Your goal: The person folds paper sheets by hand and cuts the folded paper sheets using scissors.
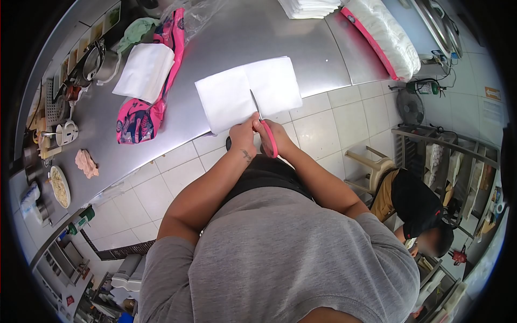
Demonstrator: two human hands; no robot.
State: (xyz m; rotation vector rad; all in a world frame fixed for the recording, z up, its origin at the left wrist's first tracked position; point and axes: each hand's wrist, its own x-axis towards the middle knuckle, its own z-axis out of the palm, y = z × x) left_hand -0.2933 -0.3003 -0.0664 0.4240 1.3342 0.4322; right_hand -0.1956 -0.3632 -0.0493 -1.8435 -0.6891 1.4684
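Note:
White paper napkins or sheets [223, 97] lie at the front edge of the steel table, with a slit down their middle. Scissors with pink handles [271, 141] have their blades in that slit, pointing away from me. My right hand [273, 134] is closed around the scissor handles. Beside it, my left hand [243, 135] is closed at the near edge of the sheets, its fingertips against them near the blades. How many layers it pinches is hidden.
On the steel table [215, 46], a white stack [144, 72] rests on a pink package [137, 121]. Further back are another white stack [309, 8] and a pink-and-white pack [382, 37]. A bowl [59, 187] stands left. A person [414, 199] is at the right near a chair [371, 167].

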